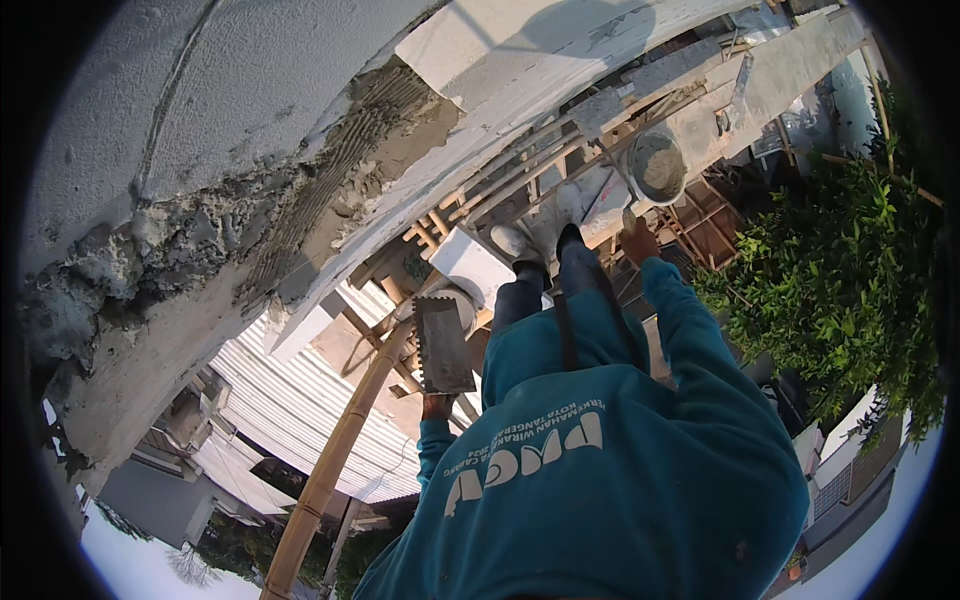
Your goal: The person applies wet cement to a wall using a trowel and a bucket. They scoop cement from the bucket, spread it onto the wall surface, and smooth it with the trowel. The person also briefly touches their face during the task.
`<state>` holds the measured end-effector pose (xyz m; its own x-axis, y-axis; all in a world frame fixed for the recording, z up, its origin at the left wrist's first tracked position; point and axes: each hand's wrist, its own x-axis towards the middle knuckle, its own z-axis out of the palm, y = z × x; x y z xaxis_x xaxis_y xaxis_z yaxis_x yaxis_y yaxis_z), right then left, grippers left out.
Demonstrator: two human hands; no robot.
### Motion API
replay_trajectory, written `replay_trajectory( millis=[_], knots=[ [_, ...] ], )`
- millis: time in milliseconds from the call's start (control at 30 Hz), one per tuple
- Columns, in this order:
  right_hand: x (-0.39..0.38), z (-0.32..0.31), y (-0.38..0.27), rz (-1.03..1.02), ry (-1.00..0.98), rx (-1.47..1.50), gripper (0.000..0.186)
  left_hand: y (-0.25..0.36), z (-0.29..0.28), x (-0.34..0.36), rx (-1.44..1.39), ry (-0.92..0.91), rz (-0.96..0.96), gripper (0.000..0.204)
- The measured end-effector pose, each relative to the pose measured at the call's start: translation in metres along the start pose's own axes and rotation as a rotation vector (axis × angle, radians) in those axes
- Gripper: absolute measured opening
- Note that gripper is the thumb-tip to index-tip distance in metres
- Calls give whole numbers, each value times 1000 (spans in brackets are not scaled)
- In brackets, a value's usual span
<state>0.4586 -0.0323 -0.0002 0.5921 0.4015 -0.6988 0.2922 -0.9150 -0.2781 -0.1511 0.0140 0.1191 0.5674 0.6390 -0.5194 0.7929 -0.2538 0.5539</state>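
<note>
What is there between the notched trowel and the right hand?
In the head view, the person's legs, in dark trousers, come between the notched trowel and the right hand.

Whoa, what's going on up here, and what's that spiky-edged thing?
Someone in a teal sweatshirt has a toothed trowel in their left grip. Their right grip seems closed around a small handle beside a bucket with grey paste in it. Grey mortar, partly combed into lines, lies along the wall, reaching up to a white block.
</note>
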Motion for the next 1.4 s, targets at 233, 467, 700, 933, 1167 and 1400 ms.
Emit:
replay_trajectory(
  millis=[233,467,700,933,1167,1400],
  knots=[
    [19,24,111,260,185,245,58,5,-52,32,46,-232,-203,49],
    [136,-10,176,443,110,-191,44,27,-78,51,125,-329,-440,50],
    [277,24,155,449,-35,-310,34,45,-95,90,192,-376,-581,51],
    [221,17,198,386,-29,329,42,51,-84,109,166,-381,-589,52],
    [104,-16,211,275,192,607,31,60,-66,112,49,-341,-506,53],
    [-25,-76,102,-91,195,587,30,86,-61,121,-551,-148,-714,56]
  ],
)
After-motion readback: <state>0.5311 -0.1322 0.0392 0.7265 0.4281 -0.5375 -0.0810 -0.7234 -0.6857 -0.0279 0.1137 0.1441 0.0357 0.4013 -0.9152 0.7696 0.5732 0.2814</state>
